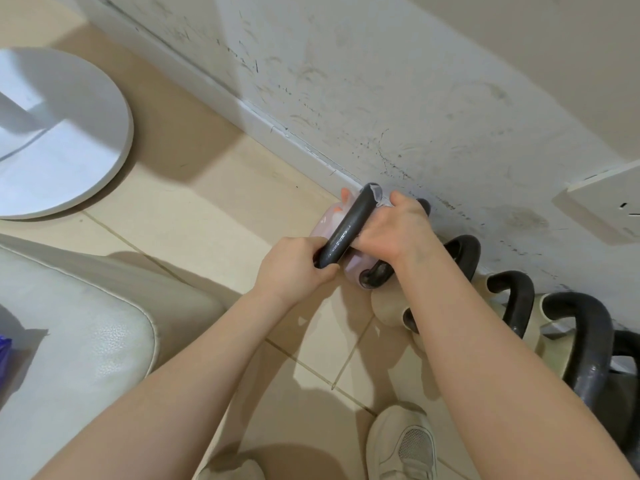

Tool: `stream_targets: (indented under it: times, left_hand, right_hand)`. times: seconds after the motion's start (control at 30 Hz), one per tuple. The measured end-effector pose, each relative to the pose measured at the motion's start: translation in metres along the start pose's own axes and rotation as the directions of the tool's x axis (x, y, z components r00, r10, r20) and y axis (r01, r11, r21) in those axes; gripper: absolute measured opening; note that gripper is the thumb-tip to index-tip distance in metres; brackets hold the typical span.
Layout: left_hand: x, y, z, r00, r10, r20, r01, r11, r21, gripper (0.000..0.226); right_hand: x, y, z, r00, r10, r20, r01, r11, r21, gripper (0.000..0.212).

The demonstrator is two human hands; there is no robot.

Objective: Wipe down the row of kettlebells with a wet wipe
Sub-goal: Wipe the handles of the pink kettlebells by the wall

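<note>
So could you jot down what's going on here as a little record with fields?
left hand: grips near end of the dark handle
right hand: presses a wet wipe on the handle's far end
kettlebell being wiped: pale lilac, first in the row
other kettlebells: lined up along the wall
floor: beige tiles

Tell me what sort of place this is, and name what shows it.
Probably a home workout corner rather than a public gym. A row of kettlebells sits on a tiled floor along a scuffed white wall, and a cream cushioned seat stands beside them.
</note>
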State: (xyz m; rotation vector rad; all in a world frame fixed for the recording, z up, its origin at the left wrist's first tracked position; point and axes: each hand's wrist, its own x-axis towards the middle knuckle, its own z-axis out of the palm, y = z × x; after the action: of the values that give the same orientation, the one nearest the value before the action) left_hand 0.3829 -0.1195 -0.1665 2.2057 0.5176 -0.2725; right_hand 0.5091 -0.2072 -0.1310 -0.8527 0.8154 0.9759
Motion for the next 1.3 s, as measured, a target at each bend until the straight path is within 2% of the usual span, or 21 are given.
stream_targets:
  times: [0.13, 0.23, 0.4, 0.5, 0.57, 0.73, 0.8, 0.97, 1.07, 1.1, 1.13, 1.17, 1.23, 1.3]
  left_hand:
    - [-0.008, -0.010, 0.003, 1.000, -0.006, -0.023, 0.006, 1.000, -0.025, 0.036]
    - [-0.010, -0.011, 0.004, 1.000, -0.005, -0.020, 0.004, 0.999, -0.040, 0.036]
    - [-0.007, -0.012, 0.000, 1.000, -0.020, -0.024, 0.018, 0.998, -0.066, 0.038]
    - [-0.007, -0.009, 0.001, 1.000, -0.016, -0.025, 0.014, 0.998, -0.067, 0.030]
    - [-0.004, -0.005, 0.001, 1.000, -0.008, -0.027, 0.007, 0.999, -0.054, 0.020]
    - [0.001, 0.000, 0.001, 0.999, 0.011, -0.047, -0.011, 1.000, -0.018, 0.015]
    - [0.001, 0.001, 0.003, 0.998, 0.015, -0.060, -0.017, 1.000, -0.025, 0.015]
    - [0.013, 0.015, 0.003, 0.997, -0.018, -0.073, 0.013, 0.998, -0.057, 0.017]
    - [0.022, 0.022, 0.003, 0.997, -0.032, -0.076, 0.028, 0.998, -0.047, 0.017]
    - [0.023, 0.022, 0.003, 0.996, -0.032, -0.079, 0.029, 0.999, -0.029, 0.017]
    - [0.023, 0.020, 0.004, 0.996, -0.033, -0.083, 0.030, 0.999, -0.029, 0.022]
    - [0.021, 0.018, 0.004, 0.996, -0.027, -0.084, 0.021, 0.998, -0.065, 0.028]
    - [0.017, 0.012, 0.003, 0.994, -0.028, -0.102, 0.001, 0.968, -0.253, 0.031]
    - [0.011, 0.008, 0.004, 0.987, -0.108, -0.120, 0.043, 0.893, -0.448, 0.026]
  right_hand:
    - [0.000, -0.009, -0.010, 0.998, 0.068, 0.013, -0.068, 0.998, 0.001, 0.068]
    - [0.004, -0.009, -0.003, 0.993, 0.100, -0.059, -0.098, 0.995, 0.036, 0.066]
    - [-0.001, 0.005, 0.006, 0.999, 0.005, -0.043, -0.010, 0.993, -0.122, 0.076]
    - [0.003, 0.002, 0.002, 0.999, 0.042, -0.019, -0.043, 0.998, -0.040, 0.077]
    - [0.008, 0.003, 0.003, 1.000, -0.007, -0.030, 0.008, 1.000, 0.010, 0.072]
    - [0.003, 0.027, -0.001, 0.995, -0.102, -0.012, 0.100, 0.990, -0.101, 0.072]
    - [0.003, 0.027, -0.002, 0.993, -0.107, -0.041, 0.101, 0.987, -0.124, 0.071]
    - [0.016, -0.004, 0.009, 0.973, -0.161, -0.166, 0.161, 0.987, -0.018, 0.070]
    - [0.022, 0.022, -0.001, 0.967, -0.195, -0.166, 0.161, 0.967, -0.199, 0.060]
    - [0.023, 0.032, -0.007, 0.965, -0.226, -0.135, 0.181, 0.942, -0.282, 0.058]
    - [0.021, 0.036, -0.012, 0.966, -0.245, -0.078, 0.215, 0.935, -0.284, 0.057]
    - [0.018, 0.033, -0.014, 0.962, -0.269, -0.049, 0.243, 0.922, -0.303, 0.056]
    - [0.019, 0.015, -0.012, 0.963, -0.264, -0.059, 0.239, 0.933, -0.270, 0.059]
    - [0.022, 0.003, -0.006, 0.951, -0.290, -0.110, 0.268, 0.947, -0.176, 0.062]
